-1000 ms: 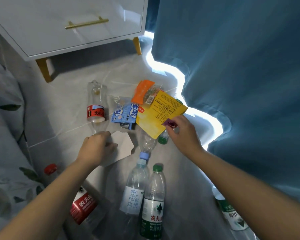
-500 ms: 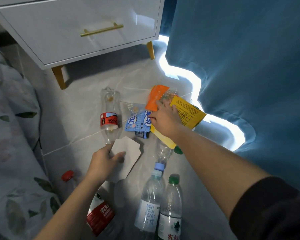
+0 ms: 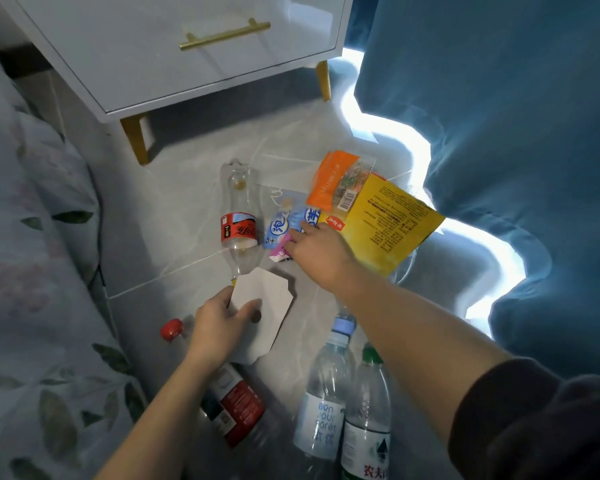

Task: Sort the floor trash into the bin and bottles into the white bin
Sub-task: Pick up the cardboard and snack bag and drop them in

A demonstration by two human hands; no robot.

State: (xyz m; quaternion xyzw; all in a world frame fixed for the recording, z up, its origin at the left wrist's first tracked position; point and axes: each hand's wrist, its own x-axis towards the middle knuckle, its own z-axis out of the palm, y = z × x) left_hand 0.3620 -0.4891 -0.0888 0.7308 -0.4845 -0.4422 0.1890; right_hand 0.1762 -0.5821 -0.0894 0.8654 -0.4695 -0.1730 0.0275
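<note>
Left hand (image 3: 222, 323) gripping the white card (image 3: 274, 303), right hand (image 3: 316, 251) grip unclear, you are risking dropping the yellow packet (image 3: 392, 226) at its 2 o'clock while reaching for the blue wrapper (image 3: 281, 225).

The flat white sheet (image 3: 267, 306) held by the left hand (image 3: 219, 327) looks like smooth matt paper, and the clear red-labelled bottle (image 3: 238, 202) just beyond this hand is glossy transparent plastic. At the fingers of the right hand (image 3: 319, 254) the blue and white wrapper (image 3: 283, 225) is shiny plastic film, as are the yellow printed packet (image 3: 388, 223) beside this hand and the orange packet (image 3: 331, 180) beyond it. The grey floor (image 3: 184, 209) under both hands is smooth and polished, while the blue curtain (image 3: 499, 98) right of the right hand is soft matt cloth.
</note>
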